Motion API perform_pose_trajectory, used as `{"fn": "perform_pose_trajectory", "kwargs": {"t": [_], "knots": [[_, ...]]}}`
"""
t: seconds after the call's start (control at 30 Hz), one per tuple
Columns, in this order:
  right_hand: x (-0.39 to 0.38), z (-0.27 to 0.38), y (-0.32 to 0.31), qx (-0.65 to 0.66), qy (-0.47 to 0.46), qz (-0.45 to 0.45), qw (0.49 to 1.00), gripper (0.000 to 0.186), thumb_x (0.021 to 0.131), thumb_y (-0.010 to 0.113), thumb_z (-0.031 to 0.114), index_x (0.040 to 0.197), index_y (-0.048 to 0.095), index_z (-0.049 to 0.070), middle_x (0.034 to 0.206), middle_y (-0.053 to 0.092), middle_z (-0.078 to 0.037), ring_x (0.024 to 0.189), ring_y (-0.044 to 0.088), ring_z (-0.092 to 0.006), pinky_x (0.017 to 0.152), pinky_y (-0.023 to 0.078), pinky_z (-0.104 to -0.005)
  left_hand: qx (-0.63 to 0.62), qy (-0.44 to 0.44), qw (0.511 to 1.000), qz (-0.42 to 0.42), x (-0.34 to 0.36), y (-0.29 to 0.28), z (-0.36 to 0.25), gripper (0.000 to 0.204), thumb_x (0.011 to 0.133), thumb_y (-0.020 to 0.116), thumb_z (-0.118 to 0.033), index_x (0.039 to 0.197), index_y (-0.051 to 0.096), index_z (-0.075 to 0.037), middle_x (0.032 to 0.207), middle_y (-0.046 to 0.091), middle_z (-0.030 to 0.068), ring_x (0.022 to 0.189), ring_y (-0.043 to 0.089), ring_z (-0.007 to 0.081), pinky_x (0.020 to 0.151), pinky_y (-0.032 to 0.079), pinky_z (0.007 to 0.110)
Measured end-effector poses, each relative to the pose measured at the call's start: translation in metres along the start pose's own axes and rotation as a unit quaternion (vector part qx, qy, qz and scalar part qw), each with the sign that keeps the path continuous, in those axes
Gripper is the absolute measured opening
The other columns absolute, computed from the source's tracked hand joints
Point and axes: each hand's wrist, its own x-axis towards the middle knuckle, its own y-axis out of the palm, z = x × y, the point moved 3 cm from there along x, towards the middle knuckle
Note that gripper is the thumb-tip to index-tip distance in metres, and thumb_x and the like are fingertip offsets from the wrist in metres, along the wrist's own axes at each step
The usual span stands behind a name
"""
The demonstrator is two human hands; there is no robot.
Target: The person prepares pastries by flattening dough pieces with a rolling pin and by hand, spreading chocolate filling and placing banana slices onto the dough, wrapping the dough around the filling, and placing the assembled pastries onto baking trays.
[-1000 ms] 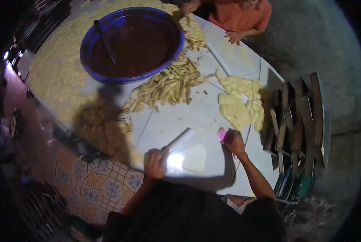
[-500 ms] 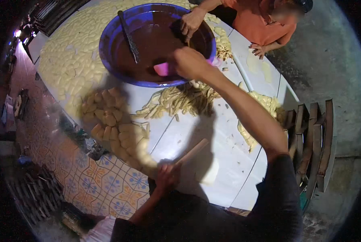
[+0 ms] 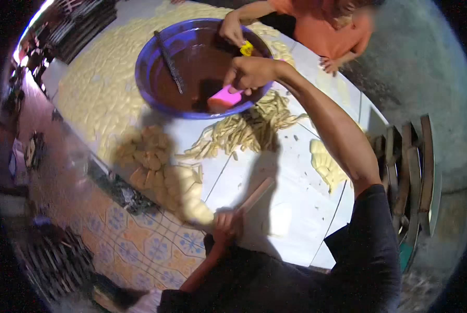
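Note:
My right hand (image 3: 253, 74) reaches over a blue-purple basin (image 3: 142, 91) of smooth brown paste (image 3: 194, 65). Its fingers are closed on a pink plastic scraper (image 3: 226, 98), which hangs by the basin's near inner wall. A dark-handled tool (image 3: 166, 57) leans inside the basin at the left. Down at the table's near edge, my left hand (image 3: 225, 227) is wrapped round one end of a wooden rolling pin (image 3: 257, 194). Strips of pale dough (image 3: 244, 130) lie in a heap just below the basin. Flat dough pieces (image 3: 319, 161) rest to their right.
Pale filled dough pieces (image 3: 98, 78) cover the left of the white tiled table (image 3: 306, 224), with a stack of them (image 3: 168, 185) at its near-left edge. Across the basin a co-worker in orange (image 3: 322, 31) holds a small yellow tool (image 3: 247, 48). Metal trays (image 3: 413, 172) stand at the right.
My right hand has drawn back slightly, turning the pink scraper toward the near rim. The co-worker's hand has shifted, and its yellow tool now shows. The view has tilted a little.

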Motion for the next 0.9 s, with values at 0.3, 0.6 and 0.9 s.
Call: {"fn": "perform_pose_trajectory", "kwargs": {"t": [0.3, 0.6, 0.9], "knots": [[-0.269, -0.022, 0.205, 0.169, 0.034, -0.085, 0.981, 0.033, 0.083, 0.067, -0.004, 0.114, 0.074, 0.006, 0.094, 0.072, -0.009, 0.083, 0.067, -0.0176, 0.072, 0.054, -0.0340, 0.017, -0.012, 0.999, -0.029, 0.050, -0.045, -0.044, 0.051, 0.079, 0.069, -0.007, 0.130, 0.062, -0.004, 0.103, 0.058, 0.0164, 0.098, 0.056, 0.0365, 0.088, 0.046, 0.052], [-0.280, 0.016, 0.446, -0.084, 0.209, -0.338, 0.914, 0.053, 0.081, 0.070, 0.009, 0.131, 0.056, 0.005, 0.132, 0.050, -0.019, 0.104, 0.057, -0.0365, 0.083, 0.057, -0.0435, 0.002, 0.016, 1.000, -0.023, 0.054, -0.044, -0.038, 0.047, 0.081, 0.069, -0.007, 0.128, 0.064, -0.007, 0.093, 0.053, 0.0105, 0.087, 0.053, 0.0294, 0.078, 0.045, 0.044], [-0.348, -0.007, 0.416, 0.169, 0.244, -0.236, 0.925, 0.027, 0.094, 0.063, 0.016, 0.114, 0.066, -0.002, 0.095, 0.068, -0.018, 0.080, 0.070, -0.0294, 0.072, 0.060, -0.0409, -0.002, -0.009, 1.000, -0.011, 0.054, -0.036, -0.039, 0.046, 0.081, 0.070, -0.009, 0.127, 0.064, -0.008, 0.096, 0.054, 0.0111, 0.091, 0.055, 0.0310, 0.079, 0.047, 0.044]]}}
